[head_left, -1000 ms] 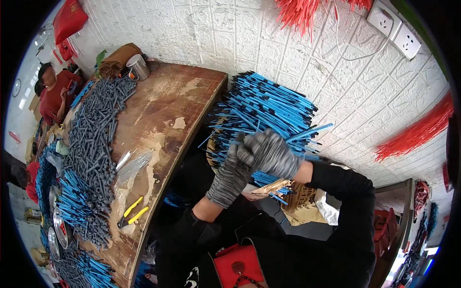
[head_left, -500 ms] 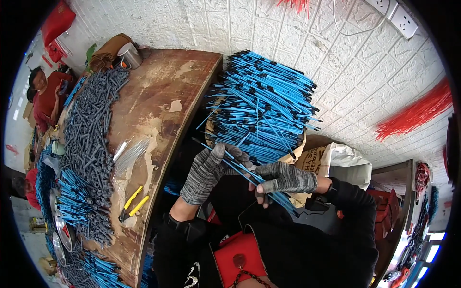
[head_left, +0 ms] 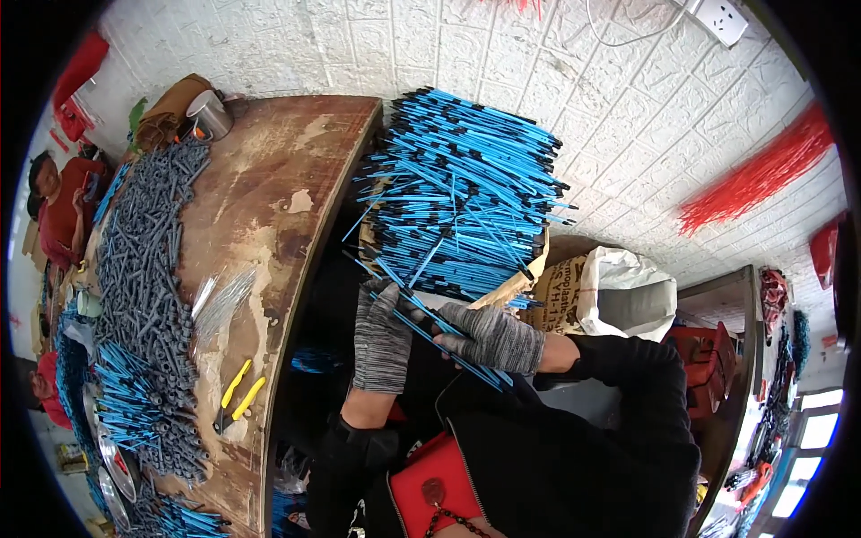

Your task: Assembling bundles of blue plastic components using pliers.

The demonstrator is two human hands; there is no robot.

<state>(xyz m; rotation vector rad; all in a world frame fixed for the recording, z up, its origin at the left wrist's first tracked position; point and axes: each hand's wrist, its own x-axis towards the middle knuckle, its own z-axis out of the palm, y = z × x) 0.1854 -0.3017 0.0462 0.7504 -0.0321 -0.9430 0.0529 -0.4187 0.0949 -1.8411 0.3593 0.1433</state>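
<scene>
A small bundle of thin blue rods with black ends [head_left: 484,370] slants across in front of my body, from upper left to lower right. My left hand [head_left: 382,339], in a grey striped knit glove, is closed around its upper part. Lower down, my right hand [head_left: 496,338] in a matching glove grips the same bundle, its bare fingertips against the rods. Just beyond both hands rises a large heap of similar blue rods [head_left: 466,179], stacked in an open paper sack [head_left: 511,289].
To the left, a worn wooden table [head_left: 269,197] carries a heap of grey plastic pieces [head_left: 143,242], yellow-handled pliers [head_left: 238,397], clear thin strips [head_left: 224,299] and a metal mug [head_left: 210,115]. A white-lined sack [head_left: 628,296] stands right. Two people are at far left.
The view has shifted, so the table and heap sit farther left. My hands have moved slightly nearer each other, still gripping the rods, which slope more steeply.
</scene>
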